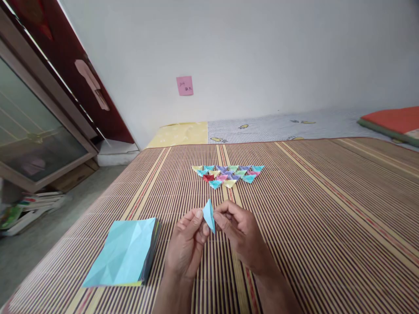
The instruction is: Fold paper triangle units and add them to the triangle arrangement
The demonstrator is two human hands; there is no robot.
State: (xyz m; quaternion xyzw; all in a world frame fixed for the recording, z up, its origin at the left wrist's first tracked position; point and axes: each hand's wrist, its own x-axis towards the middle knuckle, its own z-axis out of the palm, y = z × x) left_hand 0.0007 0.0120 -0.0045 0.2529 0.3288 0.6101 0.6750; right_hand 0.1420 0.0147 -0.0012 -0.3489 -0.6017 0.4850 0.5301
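Observation:
Between my two hands is a small light-blue folded paper boat (208, 216), held up on end above the mat. My left hand (188, 235) pinches its left side between thumb and fingers. On the other side, my right hand (240, 229) has thumb and forefinger closed at the paper's right edge. Beyond them sit rows of small folded paper boats (230, 183) in blue, yellow, pink, purple, green and red. To the left of my left hand lies a stack of square paper (126, 248), with a creased light-blue sheet on top.
A striped bamboo mat (327, 226) covers the bed. Patterned cloth (262, 126) runs along the wall, and a folded orange cloth (393, 122) lies at the far right. A pink note (185, 86) is on the wall. Books (32, 211) lie on the floor at left.

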